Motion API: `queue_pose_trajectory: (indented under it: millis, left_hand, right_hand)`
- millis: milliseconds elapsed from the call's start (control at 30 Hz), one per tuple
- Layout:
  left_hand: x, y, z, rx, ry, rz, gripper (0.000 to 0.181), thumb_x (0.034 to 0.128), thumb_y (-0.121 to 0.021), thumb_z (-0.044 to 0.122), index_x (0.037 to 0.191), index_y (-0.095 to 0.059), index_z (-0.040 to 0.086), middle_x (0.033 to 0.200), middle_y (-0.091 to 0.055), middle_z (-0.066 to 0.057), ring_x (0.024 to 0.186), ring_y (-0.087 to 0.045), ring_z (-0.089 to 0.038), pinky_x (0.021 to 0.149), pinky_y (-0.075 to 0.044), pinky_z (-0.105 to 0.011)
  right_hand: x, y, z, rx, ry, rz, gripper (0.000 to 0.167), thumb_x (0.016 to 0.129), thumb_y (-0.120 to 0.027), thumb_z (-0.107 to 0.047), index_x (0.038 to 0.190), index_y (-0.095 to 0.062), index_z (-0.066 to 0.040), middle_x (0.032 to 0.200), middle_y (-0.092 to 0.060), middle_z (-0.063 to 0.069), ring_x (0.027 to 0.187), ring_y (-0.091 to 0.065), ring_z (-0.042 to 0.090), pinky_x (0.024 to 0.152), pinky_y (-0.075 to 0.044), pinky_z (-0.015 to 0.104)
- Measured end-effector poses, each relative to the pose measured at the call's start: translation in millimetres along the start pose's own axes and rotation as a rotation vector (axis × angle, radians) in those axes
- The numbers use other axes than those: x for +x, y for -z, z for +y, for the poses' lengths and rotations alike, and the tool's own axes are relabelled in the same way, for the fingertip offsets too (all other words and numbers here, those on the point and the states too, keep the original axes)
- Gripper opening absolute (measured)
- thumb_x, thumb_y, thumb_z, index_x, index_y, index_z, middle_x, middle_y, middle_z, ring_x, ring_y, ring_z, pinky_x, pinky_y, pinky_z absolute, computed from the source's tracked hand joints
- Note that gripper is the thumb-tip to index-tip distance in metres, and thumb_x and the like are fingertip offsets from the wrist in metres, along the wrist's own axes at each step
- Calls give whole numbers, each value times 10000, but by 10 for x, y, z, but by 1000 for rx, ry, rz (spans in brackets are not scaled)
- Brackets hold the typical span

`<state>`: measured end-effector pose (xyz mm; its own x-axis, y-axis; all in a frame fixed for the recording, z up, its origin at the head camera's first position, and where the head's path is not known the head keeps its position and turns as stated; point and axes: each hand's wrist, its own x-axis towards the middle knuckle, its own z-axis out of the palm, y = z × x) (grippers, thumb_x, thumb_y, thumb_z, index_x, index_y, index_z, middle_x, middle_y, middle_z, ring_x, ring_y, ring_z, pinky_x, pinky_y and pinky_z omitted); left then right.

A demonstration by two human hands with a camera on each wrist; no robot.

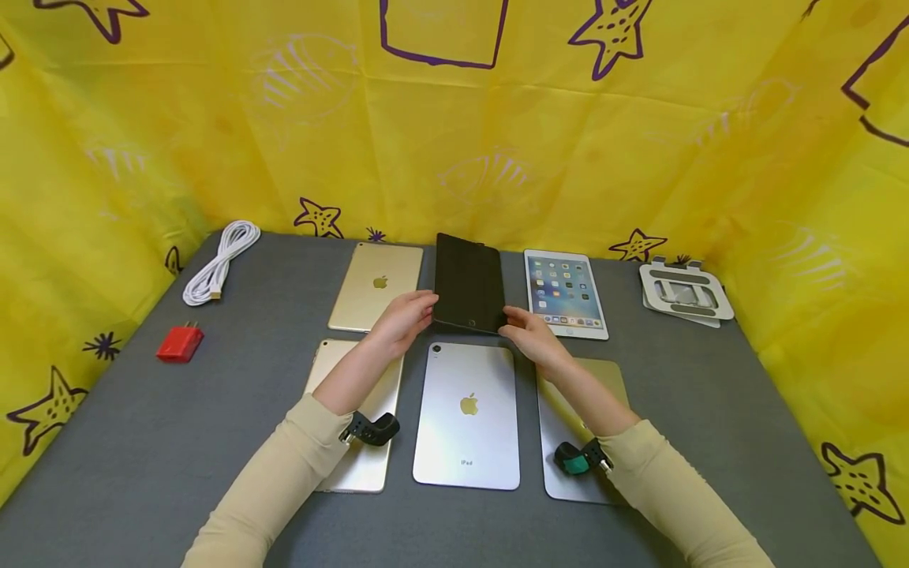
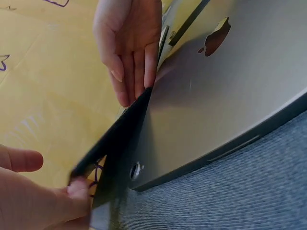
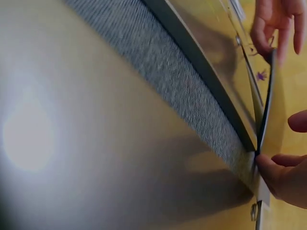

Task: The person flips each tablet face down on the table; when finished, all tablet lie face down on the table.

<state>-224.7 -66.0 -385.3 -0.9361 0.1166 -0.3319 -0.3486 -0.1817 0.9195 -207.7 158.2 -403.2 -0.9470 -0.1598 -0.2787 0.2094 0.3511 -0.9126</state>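
A thin black tablet (image 1: 469,284) with a round button near its front edge is tilted, its near edge raised off the table. My left hand (image 1: 403,322) holds its left front corner, and my right hand (image 1: 531,338) holds the right front corner. The left wrist view shows my left fingers (image 2: 79,191) at the black edge, the thumb standing off it. In the right wrist view, my right fingertips (image 3: 264,165) touch the tablet's edge. Below the hands lies a silver tablet (image 1: 465,442), back up. A gold tablet (image 1: 379,272) lies left of the black one.
Right of the black tablet lies a white tablet (image 1: 568,296), screen lit. Under the forearms are another gold tablet (image 1: 365,465) and a grey-gold tablet (image 1: 557,426). A coiled white cable (image 1: 223,260), red charger (image 1: 180,344) and folding stand (image 1: 685,292) lie on the grey table (image 1: 234,410).
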Motion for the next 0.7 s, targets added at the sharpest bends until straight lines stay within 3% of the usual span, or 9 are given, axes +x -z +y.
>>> queue_pose_trajectory:
  millis: [133, 333, 533, 700]
  left_hand:
    - [-36, -20, 22, 161, -144, 28, 461, 1008, -497, 59, 1442, -398, -64, 1437, -435, -215, 1279, -470, -308, 1069, -385, -388]
    - [-98, -58, 66, 245, -278, 76, 426, 975, -574, 51, 1390, -506, -19, 1283, -542, -187, 1130, -587, -306, 935, -504, -338]
    - [-166, -74, 126, 249, -331, 52, 430, 949, -631, 80, 1360, -542, -9, 1223, -559, -179, 1119, -604, -346, 889, -528, -331]
    - [-206, -105, 188, 260, -338, 34, 438, 941, -654, 119, 1356, -554, 22, 1217, -564, -153, 1108, -612, -315, 896, -526, -342]
  right_hand:
    - [5, -47, -13, 3, 16, -25, 550, 967, -508, -99, 1473, -349, 46, 1489, -370, 249, 1377, -345, 348, 1125, -285, 461]
    - [13, -135, -45, 66, 37, -61, 542, 969, -495, -87, 1469, -346, 61, 1509, -354, 226, 1366, -371, 334, 1123, -297, 446]
    - [32, -235, -110, 229, 8, -105, 544, 980, -457, -55, 1481, -292, 82, 1531, -302, 233, 1384, -344, 338, 1126, -294, 420]
    - [39, -315, -173, 290, -16, -121, 535, 988, -450, -40, 1486, -288, 70, 1535, -300, 213, 1387, -343, 314, 1114, -315, 395]
